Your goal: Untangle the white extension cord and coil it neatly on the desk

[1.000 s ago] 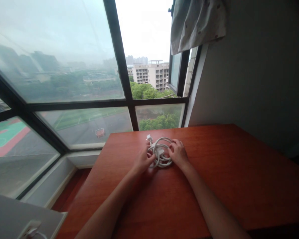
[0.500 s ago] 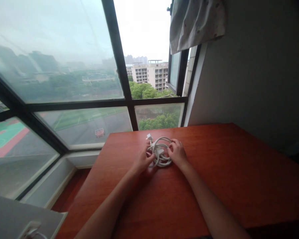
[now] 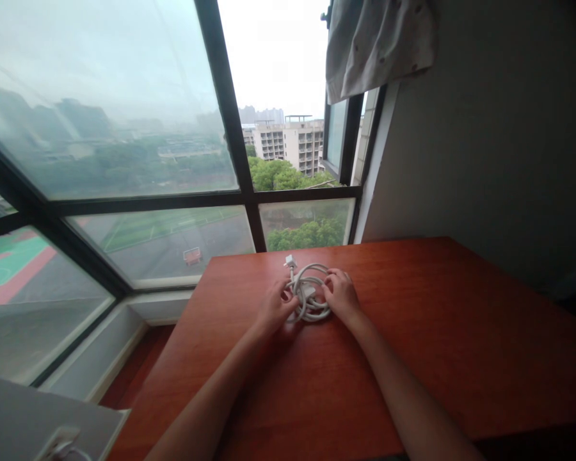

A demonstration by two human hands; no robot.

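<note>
A white power cord point(image 3: 317, 315) lies in loose loops on the reddish-brown wooden table point(image 3: 288, 397), close to its far edge. Its plug point(image 3: 290, 261) sticks out past the far left of the coil, prongs pointing left. Inside the loops a white block-like piece point(image 3: 308, 291) shows partly. My left hand point(image 3: 277, 303) is curled around the left side of the coil, thumb against the cable. On the opposite side, my right hand point(image 3: 340, 292) pinches the loops between thumb and fingers. Some fingertips are hidden behind the cord.
Beyond the table rise dark-framed windows point(image 3: 148, 203), with one pane swung outward. A pale curtain point(image 3: 379, 51) hangs at the upper right beside a grey wall point(image 3: 470, 141). At the lower left, a wall socket point(image 3: 62, 443) has a white cable in it.
The plug has shifted slightly right and away from me. My left fingers have drawn back a little from it. My right hand stays almost still.
</note>
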